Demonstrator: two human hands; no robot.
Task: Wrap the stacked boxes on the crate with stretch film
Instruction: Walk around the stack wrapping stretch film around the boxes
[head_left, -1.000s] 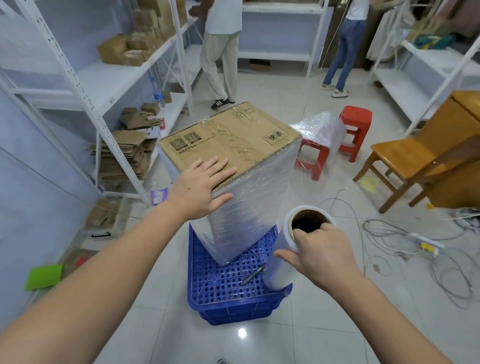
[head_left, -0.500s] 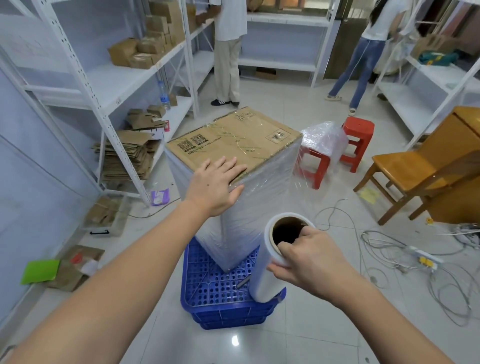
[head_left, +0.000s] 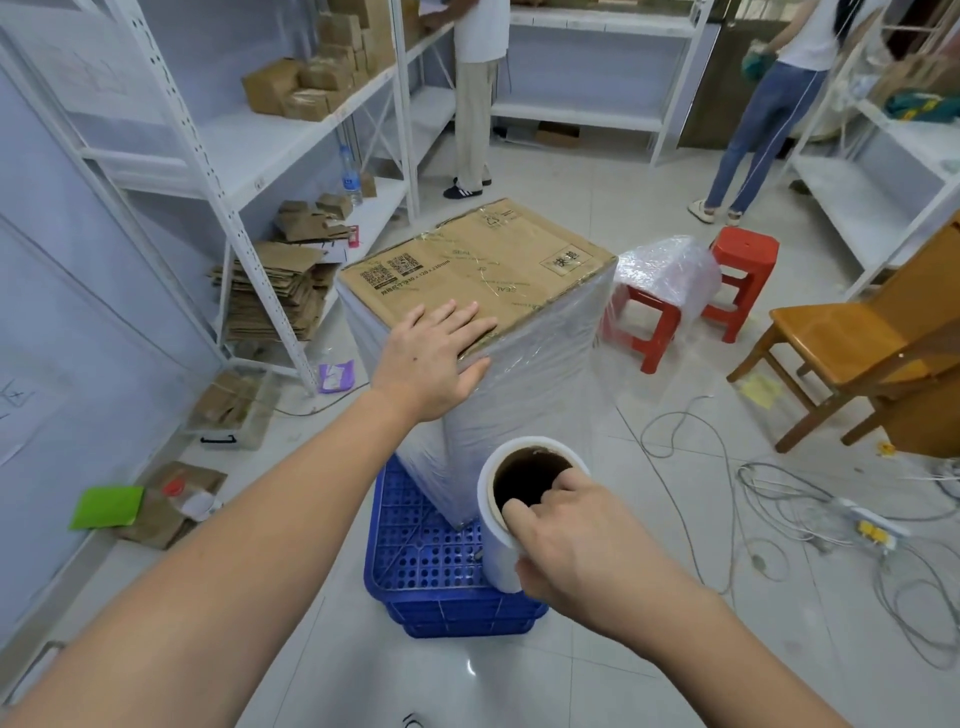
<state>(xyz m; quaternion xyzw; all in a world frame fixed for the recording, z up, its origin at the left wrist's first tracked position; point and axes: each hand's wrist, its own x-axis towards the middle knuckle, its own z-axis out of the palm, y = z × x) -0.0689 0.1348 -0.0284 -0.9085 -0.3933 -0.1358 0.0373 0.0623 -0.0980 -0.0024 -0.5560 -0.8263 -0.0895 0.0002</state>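
The boxes (head_left: 483, 332) stand on the crate (head_left: 431, 561) with film already round their sides, top still bare (layers uncountable). Left hand (head_left: 434, 358) presses flat on top; right hand (head_left: 566, 540) grips the roll (head_left: 498, 545), so wrapping seems well along, unfinished

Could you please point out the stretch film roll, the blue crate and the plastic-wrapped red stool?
stretch film roll (head_left: 493, 551), head view, white outer side.
blue crate (head_left: 421, 561), head view, perforated top.
plastic-wrapped red stool (head_left: 655, 332), head view, front leg.
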